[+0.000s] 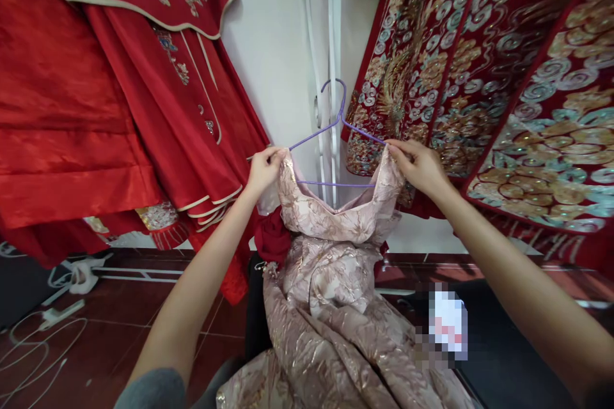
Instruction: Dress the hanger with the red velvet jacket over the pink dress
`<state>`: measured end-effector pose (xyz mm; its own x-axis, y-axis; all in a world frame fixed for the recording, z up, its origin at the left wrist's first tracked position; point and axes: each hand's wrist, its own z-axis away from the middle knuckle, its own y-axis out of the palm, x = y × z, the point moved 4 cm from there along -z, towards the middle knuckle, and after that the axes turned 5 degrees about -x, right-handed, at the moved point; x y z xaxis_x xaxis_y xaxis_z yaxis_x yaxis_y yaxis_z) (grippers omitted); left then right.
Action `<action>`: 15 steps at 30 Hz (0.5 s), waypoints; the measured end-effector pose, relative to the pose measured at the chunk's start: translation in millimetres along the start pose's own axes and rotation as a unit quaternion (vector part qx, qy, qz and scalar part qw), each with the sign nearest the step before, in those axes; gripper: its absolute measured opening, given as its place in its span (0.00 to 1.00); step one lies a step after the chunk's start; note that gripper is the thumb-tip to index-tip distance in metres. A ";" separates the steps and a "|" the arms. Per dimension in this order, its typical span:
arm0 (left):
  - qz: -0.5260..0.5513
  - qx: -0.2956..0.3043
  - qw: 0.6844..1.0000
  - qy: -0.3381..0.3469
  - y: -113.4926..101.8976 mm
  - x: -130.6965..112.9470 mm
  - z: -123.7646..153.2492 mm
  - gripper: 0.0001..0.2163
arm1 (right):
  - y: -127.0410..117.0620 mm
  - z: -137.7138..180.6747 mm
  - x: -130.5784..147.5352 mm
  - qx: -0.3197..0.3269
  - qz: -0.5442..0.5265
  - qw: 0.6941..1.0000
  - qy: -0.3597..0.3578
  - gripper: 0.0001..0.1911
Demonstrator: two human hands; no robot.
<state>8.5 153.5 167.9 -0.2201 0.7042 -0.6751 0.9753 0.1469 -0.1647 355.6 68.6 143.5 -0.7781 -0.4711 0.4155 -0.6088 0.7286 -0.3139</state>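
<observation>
A pale pink-and-gold dress [330, 228] is stretched on a purple hanger [341, 113] before the wearer. The left hand [263, 169] and right hand [418, 165], well apart, each pinch a shoulder, fingertips partly hidden. The skirt's bottom is cut off. Red garments [153, 77] run out of view above; pixels mask a white patch [447, 319] at right.

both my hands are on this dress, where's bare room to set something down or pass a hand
Bare tiled floor shows between the white cable and your left forearm. A hand could likely pass before the wall, between the left red garments and white poles. Crowded: upper right, with embroidered garments.
</observation>
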 end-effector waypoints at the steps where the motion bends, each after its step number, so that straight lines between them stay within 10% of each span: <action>1: 0.001 0.014 1.000 -0.001 7.4 -4.9 -3.2 0.09 | -1.1 0.0 0.7 0.011 -0.003 1.000 -0.005 0.17; 9: -0.001 0.005 0.997 -0.073 -5.1 34.8 7.0 0.11 | -15.5 10.8 -47.5 -0.027 -0.115 0.986 0.113 0.19; 12: 0.029 -0.047 0.982 -0.178 -25.6 76.2 25.3 0.14 | -3.7 36.8 -84.2 -0.044 -0.272 0.922 0.272 0.19; 15: 0.029 0.039 0.963 -0.265 -35.2 111.1 55.7 0.06 | 21.8 70.9 -103.7 0.025 -0.347 0.865 0.360 0.15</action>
<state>-51.2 187.9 58.7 -0.1632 0.2522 -0.9538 0.9865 0.0514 -0.1553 412.0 98.1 33.0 0.0662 -0.3409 0.9378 -0.9109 0.3629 0.1963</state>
